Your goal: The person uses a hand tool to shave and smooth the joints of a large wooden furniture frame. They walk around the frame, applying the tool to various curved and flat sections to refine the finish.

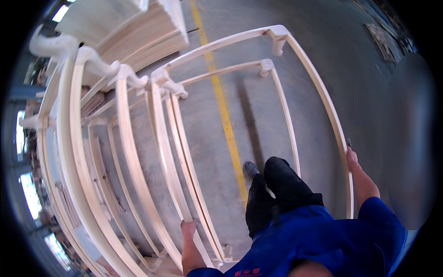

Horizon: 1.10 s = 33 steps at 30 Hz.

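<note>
1. Closest to the lens is the person's own blue work shirt [323,240], with a small patch of red embroidered marks low on the chest; below it, black trousers [277,194] and one grey shoe [250,169] stand on the floor.
2. Signs and markings: a long yellow painted line [224,111] runs up the grey concrete floor [314,69], passing under the frame and beside the shoe. No packages or labels can be made out.
3. Right hand [352,159] is closed around the outer rail of a large pale unfinished wooden frame [318,92], fingers wrapped on the wood.
4. Left hand [188,228] grips the frame's opposite rail low down; the fingers curl round the far side, so only its back shows.
5. That frame is a bare, light-coloured open rectangle of slim rails with small blocks at its far corners, held between both hands with the person standing inside it, its far end reaching out over the yellow line.
6. At the left stands a row of similar pale wooden frames [124,152], close together and just beside the held one.
7. Behind them, upper left, sits a stack of flat light wooden boards [138,37].
</note>
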### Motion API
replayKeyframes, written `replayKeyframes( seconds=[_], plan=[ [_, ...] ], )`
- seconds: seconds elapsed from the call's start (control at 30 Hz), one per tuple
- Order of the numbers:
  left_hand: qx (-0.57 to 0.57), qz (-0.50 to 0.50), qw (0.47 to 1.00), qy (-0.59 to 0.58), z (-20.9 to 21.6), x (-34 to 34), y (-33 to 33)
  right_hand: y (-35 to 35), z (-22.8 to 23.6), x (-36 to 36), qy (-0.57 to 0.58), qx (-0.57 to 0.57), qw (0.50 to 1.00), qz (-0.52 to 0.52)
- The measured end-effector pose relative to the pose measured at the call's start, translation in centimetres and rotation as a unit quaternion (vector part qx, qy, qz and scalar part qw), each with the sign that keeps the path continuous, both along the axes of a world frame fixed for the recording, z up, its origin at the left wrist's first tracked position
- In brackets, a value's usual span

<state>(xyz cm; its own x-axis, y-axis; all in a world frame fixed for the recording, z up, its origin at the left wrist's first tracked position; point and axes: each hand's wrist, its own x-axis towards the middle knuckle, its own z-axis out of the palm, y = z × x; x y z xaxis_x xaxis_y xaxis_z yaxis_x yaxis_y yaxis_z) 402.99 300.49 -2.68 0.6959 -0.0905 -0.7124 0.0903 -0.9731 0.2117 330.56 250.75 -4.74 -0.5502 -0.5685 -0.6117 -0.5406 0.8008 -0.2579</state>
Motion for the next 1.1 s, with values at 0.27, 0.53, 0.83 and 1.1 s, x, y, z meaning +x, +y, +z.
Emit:
replayKeyframes(
  seconds=[0.27,0.53,0.83,1.1],
  plan=[
    [0.017,0.02,0.999,-0.024,-3.4,4.4,2.2,1.3,-4.5,2.7,-0.012,-0.003,0.999,0.031],
    [-0.013,0.001,1.0,0.01,-6.0,4.5,0.4,3.0,-6.1,1.8,0.016,-0.009,0.992,0.123],
    [-0.033,0.024,0.999,0.015,-9.1,7.0,4.1,5.7,-7.7,8.5,-0.012,0.012,0.999,-0.033],
    [-0.015,0.003,1.0,-0.01,-9.5,6.3,2.5,8.1,-10.5,6.1,0.11,0.028,0.952,0.286]
  ],
)
